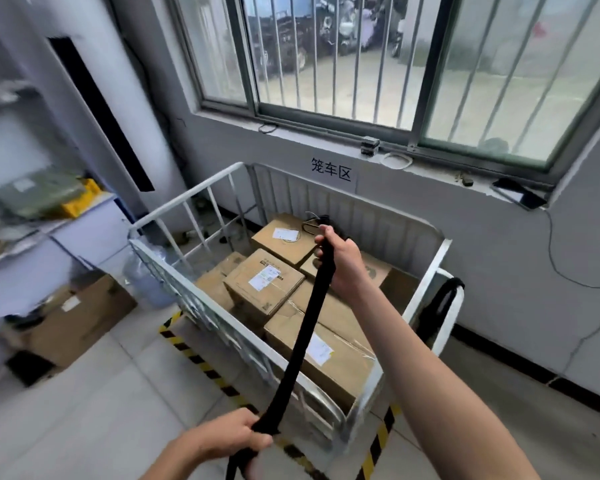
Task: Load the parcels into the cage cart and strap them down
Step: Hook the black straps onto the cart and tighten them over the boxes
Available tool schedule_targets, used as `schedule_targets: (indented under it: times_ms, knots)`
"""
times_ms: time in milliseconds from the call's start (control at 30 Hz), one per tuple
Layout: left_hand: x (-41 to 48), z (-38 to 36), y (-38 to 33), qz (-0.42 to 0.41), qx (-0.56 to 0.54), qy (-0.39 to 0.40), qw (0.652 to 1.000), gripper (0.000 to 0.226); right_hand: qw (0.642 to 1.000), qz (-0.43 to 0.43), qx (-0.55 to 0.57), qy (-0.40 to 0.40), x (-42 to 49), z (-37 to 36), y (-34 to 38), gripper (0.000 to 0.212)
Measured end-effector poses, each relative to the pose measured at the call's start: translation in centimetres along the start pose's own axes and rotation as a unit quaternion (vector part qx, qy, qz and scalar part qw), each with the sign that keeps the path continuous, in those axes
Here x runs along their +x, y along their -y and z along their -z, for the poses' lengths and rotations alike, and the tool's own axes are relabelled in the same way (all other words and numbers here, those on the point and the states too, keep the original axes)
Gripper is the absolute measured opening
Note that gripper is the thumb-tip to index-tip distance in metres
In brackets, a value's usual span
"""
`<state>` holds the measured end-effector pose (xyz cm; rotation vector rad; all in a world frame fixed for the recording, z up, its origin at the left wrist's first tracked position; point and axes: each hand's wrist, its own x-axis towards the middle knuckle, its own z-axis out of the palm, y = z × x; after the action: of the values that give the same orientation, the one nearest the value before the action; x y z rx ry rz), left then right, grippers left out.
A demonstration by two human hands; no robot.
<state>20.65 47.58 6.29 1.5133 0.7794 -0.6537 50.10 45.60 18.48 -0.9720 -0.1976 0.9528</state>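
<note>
A long black woven strap [302,334] ran taut between both hands above the white metal-barred cage cart [426,282]. The right hand [340,261] gripped its upper end near a metal hook [309,226]; the left hand [229,441] clenched its lower part. Brown cardboard parcels [264,282] with white labels lay packed inside the cart, below a barred window [361,64].

The right forearm [437,368] is bare along its whole visible length, as is the left forearm [177,460]. The left hand [222,439] and right hand [343,265] are bare too.
</note>
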Motion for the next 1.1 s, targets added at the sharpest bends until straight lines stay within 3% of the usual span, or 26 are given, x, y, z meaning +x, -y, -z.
schedule_targets:
  times_ms: [133,267,333,400,467,533,633,700,867,1000,1100]
  knots:
    - [-1.8,2.4,4.8,0.084,0.047,0.015,0.995,0.017,0.998,0.018,-0.04,0.039,-2.0,-3.8,-2.8,0.016]
    - [-2.5,5.3,7.3,0.075,0.115,0.028,0.99,0.014,0.994,0.013,-0.077,0.075,-4.5,-6.3,-6.3,0.012]
    - [-3.7,6.8,5.3,0.004,0.026,-0.019,0.999,0.04,0.987,0.013,-0.115,0.113,-5.3,-7.3,-7.9,0.013]
    - [-4.9,8.6,1.8,-0.105,-0.14,-0.073,0.982,0.069,0.978,0.012,-0.157,0.139,-5.7,-8.5,-9.2,0.018]
    - [-6.2,10.3,-2.4,-0.191,-0.243,-0.088,0.947,0.073,0.971,-0.017,-0.177,0.16,-6.1,-9.7,-10.0,0.029]
    - [-6.8,12.8,-6.6,-0.232,-0.275,-0.081,0.93,0.077,0.962,-0.043,-0.186,0.197,-5.9,-10.6,-10.7,0.048]
    - [-6.3,16.8,-11.1,-0.253,-0.229,-0.087,0.936,0.072,0.948,-0.034,-0.235,0.211,-4.0,-11.3,-11.4,0.069]
    - [-4.7,19.1,-13.0,-0.265,-0.195,-0.124,0.936,0.054,0.95,-0.028,-0.245,0.19,-1.8,-11.6,-11.2,0.071]
    - [-0.4,23.4,-18.1,-0.317,-0.231,-0.204,0.897,0.01,0.968,-0.025,-0.207,0.139,5.7,-11.8,-10.0,0.061]
    - [3.2,26.6,-21.7,-0.323,-0.184,-0.282,0.884,0.013,0.989,0.009,-0.12,0.085,11.4,-11.9,-8.9,0.033]
    - [5.7,28.5,-23.9,-0.326,-0.162,-0.301,0.881,0.011,0.994,0.054,-0.083,0.035,15.2,-11.6,-8.3,0.025]
